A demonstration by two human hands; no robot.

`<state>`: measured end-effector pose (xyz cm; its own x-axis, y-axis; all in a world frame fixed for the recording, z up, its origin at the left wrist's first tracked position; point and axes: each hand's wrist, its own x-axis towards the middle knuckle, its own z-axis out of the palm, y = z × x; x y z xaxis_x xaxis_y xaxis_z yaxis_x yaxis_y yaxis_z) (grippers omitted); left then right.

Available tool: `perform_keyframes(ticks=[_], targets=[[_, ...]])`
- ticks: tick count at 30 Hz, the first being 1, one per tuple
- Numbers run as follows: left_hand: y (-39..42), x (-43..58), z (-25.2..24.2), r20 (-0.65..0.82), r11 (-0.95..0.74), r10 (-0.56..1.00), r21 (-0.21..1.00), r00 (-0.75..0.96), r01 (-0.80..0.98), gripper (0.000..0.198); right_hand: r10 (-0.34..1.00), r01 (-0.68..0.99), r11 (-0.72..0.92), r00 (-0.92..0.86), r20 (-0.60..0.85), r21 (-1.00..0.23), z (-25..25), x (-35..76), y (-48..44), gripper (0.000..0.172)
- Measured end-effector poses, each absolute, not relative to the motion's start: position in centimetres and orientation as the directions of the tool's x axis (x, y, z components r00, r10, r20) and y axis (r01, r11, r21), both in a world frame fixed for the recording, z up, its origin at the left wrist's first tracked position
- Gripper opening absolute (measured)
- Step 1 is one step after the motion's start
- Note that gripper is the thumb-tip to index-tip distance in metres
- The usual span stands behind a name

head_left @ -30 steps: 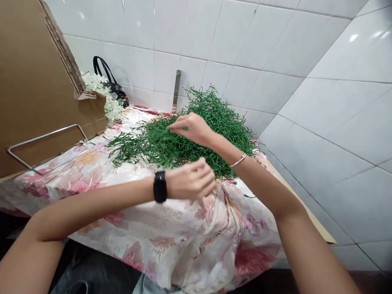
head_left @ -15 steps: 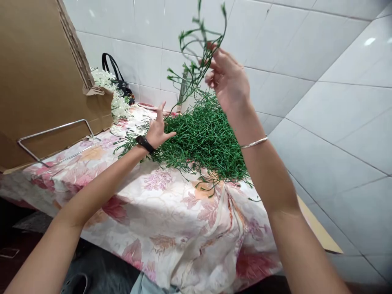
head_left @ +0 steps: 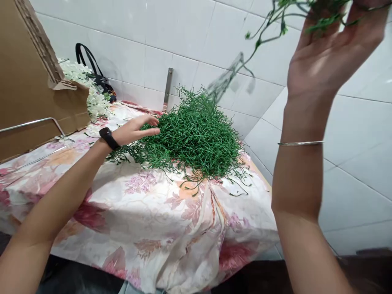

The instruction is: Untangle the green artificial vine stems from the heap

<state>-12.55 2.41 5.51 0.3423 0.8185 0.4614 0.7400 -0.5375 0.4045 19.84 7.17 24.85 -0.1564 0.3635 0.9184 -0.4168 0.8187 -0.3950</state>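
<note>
A big tangled heap of thin green artificial stems (head_left: 197,136) lies on the table. My left hand (head_left: 131,130), with a black band on its wrist, is at the heap's left edge. Its fingers are stretched out and hold nothing. High at the upper right, my right hand (head_left: 324,65) holds up a bunch of green artificial stems (head_left: 271,26). Its fingertips run out of the top of the view. From that bunch a blurred strand trails down to the top of the heap.
A floral cloth (head_left: 147,212) covers the table. At the left stand a cardboard box (head_left: 27,90) and a bent metal wire frame (head_left: 55,122). White artificial flowers (head_left: 98,100) and a dark bag (head_left: 104,83) lie behind it. White tiled walls (head_left: 190,32) close off the back and right.
My right hand has moved up and to the right with the green stems, pulling them away from the heap. My left hand has shifted left, its fingers now pointing right. The view has turned slightly right.
</note>
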Motion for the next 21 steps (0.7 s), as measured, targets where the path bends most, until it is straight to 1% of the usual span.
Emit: perform_keyframes(ticks=[1, 2, 4, 5, 8, 9, 11, 12, 13, 14, 16, 19, 20, 21], targets=[[1.7, -12.0, 5.7, 0.32, -0.577, 0.817, 0.433, 0.48, 0.693, 0.047, 0.345, -0.4, 0.832, -0.172, 0.923, -0.385, 24.5, 20.5, 7.1, 0.036], [1.0, -11.4, 5.8, 0.242, -0.602, 0.794, 0.438, 0.557, 0.667, 0.053, 0.341, -0.382, 0.839, -0.184, 0.922, -0.386, 24.1, 21.0, 7.1, 0.038], [0.1, -10.2, 5.5, 0.143, -0.667, 0.724, 0.394, 0.675, 0.633, 0.066, 0.361, -0.356, 0.837, -0.214, 0.908, -0.416, 23.5, 21.8, 7.1, 0.041], [-0.2, -9.8, 5.0, 0.104, -0.702, 0.688, 0.347, 0.718, 0.622, 0.064, 0.387, -0.338, 0.827, -0.237, 0.891, -0.449, 23.3, 22.2, 7.1, 0.042], [0.1, -9.1, 3.3, 0.053, -0.719, 0.689, 0.173, 0.723, 0.673, 0.034, 0.476, -0.247, 0.792, -0.322, 0.818, -0.558, 23.0, 22.6, 6.5, 0.05], [0.4, -9.1, 2.8, 0.058, -0.713, 0.7, 0.129, 0.712, 0.69, 0.024, 0.501, -0.213, 0.779, -0.356, 0.789, -0.59, 23.0, 22.6, 6.0, 0.054], [1.1, -9.7, 2.0, 0.142, -0.695, 0.715, 0.036, 0.685, 0.718, 0.013, 0.531, -0.157, 0.755, -0.423, 0.734, -0.637, 22.7, 22.3, 5.0, 0.061], [1.5, -10.2, 1.7, 0.198, -0.679, 0.716, -0.025, 0.67, 0.734, 0.01, 0.534, -0.144, 0.751, -0.443, 0.72, -0.645, 22.6, 22.0, 4.4, 0.063], [1.9, -10.7, 1.6, 0.287, -0.643, 0.716, -0.084, 0.636, 0.761, 0.01, 0.529, -0.139, 0.753, -0.453, 0.718, -0.643, 22.3, 21.6, 3.8, 0.062], [2.2, -11.2, 1.6, 0.344, -0.604, 0.724, -0.103, 0.598, 0.791, 0.01, 0.511, -0.146, 0.765, -0.455, 0.729, -0.627, 22.1, 21.2, 3.2, 0.059], [3.0, -12.4, 1.7, 0.393, -0.56, 0.734, -0.112, 0.554, 0.821, 0.015, 0.436, -0.187, 0.8, -0.472, 0.766, -0.57, 21.7, 20.3, 2.3, 0.045], [4.2, -14.2, 2.1, 0.426, -0.504, 0.759, -0.094, 0.492, 0.859, 0.033, 0.318, -0.203, 0.84, -0.566, 0.761, -0.503, 21.0, 19.0, 1.3, 0.02], [4.5, -14.7, 2.2, 0.432, -0.488, 0.768, -0.082, 0.472, 0.869, 0.039, 0.29, -0.194, 0.85, -0.605, 0.742, -0.49, 20.8, 18.7, 1.1, 0.017], [4.9, -15.2, 2.3, 0.439, -0.471, 0.777, -0.07, 0.451, 0.879, 0.045, 0.264, -0.185, 0.858, -0.643, 0.719, -0.48, 20.6, 18.4, 0.8, 0.02]])
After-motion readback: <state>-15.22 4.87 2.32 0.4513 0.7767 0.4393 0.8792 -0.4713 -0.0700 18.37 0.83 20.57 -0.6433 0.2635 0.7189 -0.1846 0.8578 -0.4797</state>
